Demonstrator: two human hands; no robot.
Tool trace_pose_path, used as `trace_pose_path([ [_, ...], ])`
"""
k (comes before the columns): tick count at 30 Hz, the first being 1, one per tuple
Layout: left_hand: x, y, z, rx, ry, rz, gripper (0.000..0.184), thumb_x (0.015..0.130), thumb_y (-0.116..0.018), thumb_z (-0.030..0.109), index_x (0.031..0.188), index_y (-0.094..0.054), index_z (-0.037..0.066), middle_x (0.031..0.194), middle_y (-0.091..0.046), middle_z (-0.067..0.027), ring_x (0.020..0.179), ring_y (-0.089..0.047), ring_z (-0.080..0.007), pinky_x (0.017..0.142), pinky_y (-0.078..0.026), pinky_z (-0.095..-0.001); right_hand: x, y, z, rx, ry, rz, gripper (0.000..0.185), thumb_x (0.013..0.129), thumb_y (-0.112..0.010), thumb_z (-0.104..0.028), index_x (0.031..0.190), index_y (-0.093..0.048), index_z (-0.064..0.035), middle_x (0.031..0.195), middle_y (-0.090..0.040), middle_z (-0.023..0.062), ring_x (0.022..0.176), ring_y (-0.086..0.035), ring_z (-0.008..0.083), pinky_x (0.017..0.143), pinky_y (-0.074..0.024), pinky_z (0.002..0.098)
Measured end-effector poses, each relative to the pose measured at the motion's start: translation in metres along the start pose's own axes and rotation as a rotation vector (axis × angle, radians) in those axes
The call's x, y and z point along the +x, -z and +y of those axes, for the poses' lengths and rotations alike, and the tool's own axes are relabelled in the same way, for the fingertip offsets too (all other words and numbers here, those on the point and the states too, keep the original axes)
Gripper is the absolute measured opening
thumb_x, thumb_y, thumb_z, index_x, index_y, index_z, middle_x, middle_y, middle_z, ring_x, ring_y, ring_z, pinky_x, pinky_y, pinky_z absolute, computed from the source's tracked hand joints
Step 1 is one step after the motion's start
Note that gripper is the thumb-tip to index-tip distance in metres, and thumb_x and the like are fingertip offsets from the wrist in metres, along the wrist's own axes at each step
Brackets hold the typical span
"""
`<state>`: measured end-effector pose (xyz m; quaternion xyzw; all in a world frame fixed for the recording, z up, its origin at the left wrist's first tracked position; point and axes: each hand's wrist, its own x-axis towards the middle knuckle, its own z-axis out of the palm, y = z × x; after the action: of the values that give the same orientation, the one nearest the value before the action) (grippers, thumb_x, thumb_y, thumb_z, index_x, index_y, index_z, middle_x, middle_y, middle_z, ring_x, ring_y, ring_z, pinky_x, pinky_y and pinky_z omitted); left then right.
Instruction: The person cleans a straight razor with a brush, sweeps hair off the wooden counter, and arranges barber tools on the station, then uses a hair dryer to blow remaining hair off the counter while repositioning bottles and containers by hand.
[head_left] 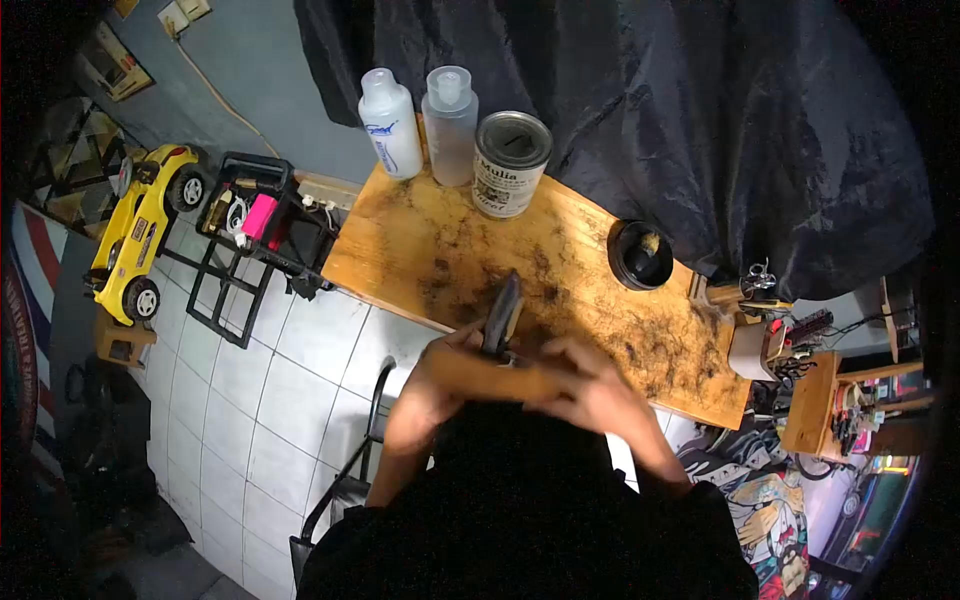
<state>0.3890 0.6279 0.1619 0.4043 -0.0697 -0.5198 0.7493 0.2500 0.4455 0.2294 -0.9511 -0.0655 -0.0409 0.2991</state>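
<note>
My left hand [432,392] is closed at the near edge of the wooden table, around the lower end of a narrow dark grey object [503,312] with a tan edge. It points up and away from me; its kind I cannot make out. My right hand [592,388] is closed on one end of a brown, wooden-looking bar [490,380], smeared by motion. The bar lies across in front of both hands and hides part of the left fingers. Dark smudges cover the tabletop [400,235] beyond the hands.
At the table's far left stand a white bottle [392,130], a translucent bottle [450,135] and a lidded can [510,170]. A black bowl [625,270] holding a small tan piece sits to the right. A yellow toy car [140,235] and black rack [245,230] are left.
</note>
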Motion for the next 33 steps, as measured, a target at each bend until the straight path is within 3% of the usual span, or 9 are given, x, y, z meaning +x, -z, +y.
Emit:
trace_pose_path([
  [6, -0.018, 0.000, 0.005, -0.229, -0.030, 0.021, 0.042, 0.097, -0.049, 0.021, 0.132, -0.044, -0.001, 0.113, -0.060, -0.0152, 0.091, -0.060, -0.0183, 0.076, -0.051, -0.0297, 0.032, 0.010, 0.030, 0.030, -0.441, 0.486, 0.046, 0.071, -0.077, -0.015, 0.111, -0.062, 0.0033, 0.104, -0.054, 0.0162, 0.096, -0.057, 0.0297, 0.080, -0.0481, 0.0352],
  [13, -0.007, 0.016, 0.009, -0.397, 0.053, -0.084, 0.035, 0.096, -0.053, 0.030, 0.114, -0.057, 0.001, 0.095, -0.065, -0.0084, 0.085, -0.062, -0.0143, 0.069, -0.051, -0.0263, 0.009, -0.004, -0.003, 0.095, 0.056, 0.019, 0.036, 0.074, -0.076, -0.026, 0.105, -0.066, -0.0111, 0.114, -0.053, 0.0174, 0.101, -0.058, 0.0350, 0.084, -0.0508, 0.0437],
  [17, -0.018, -0.001, 0.012, -0.143, -0.026, 0.170, 0.037, 0.096, -0.051, 0.033, 0.111, -0.058, 0.000, 0.093, -0.065, -0.0067, 0.076, -0.058, -0.0090, 0.066, -0.049, -0.0215, 0.010, -0.001, 0.027, -0.014, -0.218, 0.216, 0.039, 0.083, -0.067, -0.029, 0.113, -0.060, -0.0044, 0.098, -0.060, 0.0234, 0.071, -0.063, 0.0410, 0.062, -0.0535, 0.0431],
  [23, -0.009, 0.005, 0.009, -0.331, 0.005, 0.053, 0.046, 0.096, -0.050, 0.039, 0.120, -0.054, 0.000, 0.089, -0.063, -0.0048, 0.067, -0.054, -0.0076, 0.059, -0.045, -0.0203, 0.013, 0.016, 0.008, 0.046, -0.537, 0.330, 0.046, 0.084, -0.068, -0.027, 0.124, -0.057, -0.0053, 0.090, -0.068, 0.0233, 0.082, -0.068, 0.0298, 0.073, -0.0518, 0.0406],
  [25, 0.003, 0.026, -0.005, -0.447, 0.036, -0.073, 0.048, 0.096, -0.050, 0.041, 0.122, -0.053, 0.000, 0.090, -0.063, -0.0051, 0.064, -0.053, -0.0074, 0.059, -0.045, -0.0204, 0.004, 0.015, -0.014, 0.116, -0.413, -0.159, 0.044, 0.077, -0.075, -0.028, 0.117, -0.064, -0.0100, 0.098, -0.068, 0.0192, 0.091, -0.067, 0.0305, 0.085, -0.0498, 0.0412],
  [27, 0.011, 0.024, 0.000, -0.376, 0.098, -0.133, 0.052, 0.094, -0.050, 0.047, 0.124, -0.052, 0.004, 0.084, -0.058, -0.0044, 0.054, -0.047, -0.0077, 0.051, -0.041, -0.0204, 0.007, -0.004, -0.019, 0.093, -0.002, 0.147, 0.043, 0.070, -0.080, -0.027, 0.109, -0.069, -0.0139, 0.103, -0.068, 0.0134, 0.090, -0.067, 0.0307, 0.091, -0.0472, 0.0412],
  [29, 0.011, 0.012, 0.001, -0.188, 0.074, 0.043, 0.053, 0.093, -0.049, 0.051, 0.123, -0.052, 0.007, 0.079, -0.054, -0.0034, 0.047, -0.041, -0.0078, 0.045, -0.035, -0.0204, 0.001, -0.013, -0.003, 0.083, -0.076, 0.161, 0.030, 0.072, -0.079, -0.021, 0.098, -0.071, -0.0083, 0.098, -0.069, 0.0134, 0.083, -0.067, 0.0304, 0.077, -0.0531, 0.0372],
  [31, -0.002, 0.002, 0.017, -0.182, 0.098, -0.044, 0.051, 0.094, -0.047, 0.050, 0.119, -0.051, 0.006, 0.079, -0.053, -0.0035, 0.046, -0.038, -0.0074, 0.044, -0.031, -0.0207, 0.002, 0.001, 0.006, 0.115, -0.596, 0.106, 0.026, 0.075, -0.075, -0.017, 0.096, -0.070, -0.0016, 0.089, -0.068, 0.0160, 0.073, -0.067, 0.0253, 0.067, -0.0527, 0.0331],
  [33, -0.004, -0.001, 0.018, -0.159, 0.114, -0.031, 0.048, 0.096, -0.044, 0.047, 0.118, -0.050, 0.005, 0.080, -0.052, -0.0043, 0.047, -0.037, -0.0060, 0.044, -0.030, -0.0200, 0.001, 0.005, 0.026, -0.062, -0.477, 0.448, 0.046, 0.078, -0.073, -0.025, 0.119, -0.062, -0.0049, 0.092, -0.068, 0.0214, 0.066, -0.067, 0.0236, 0.057, -0.0546, 0.0343],
])
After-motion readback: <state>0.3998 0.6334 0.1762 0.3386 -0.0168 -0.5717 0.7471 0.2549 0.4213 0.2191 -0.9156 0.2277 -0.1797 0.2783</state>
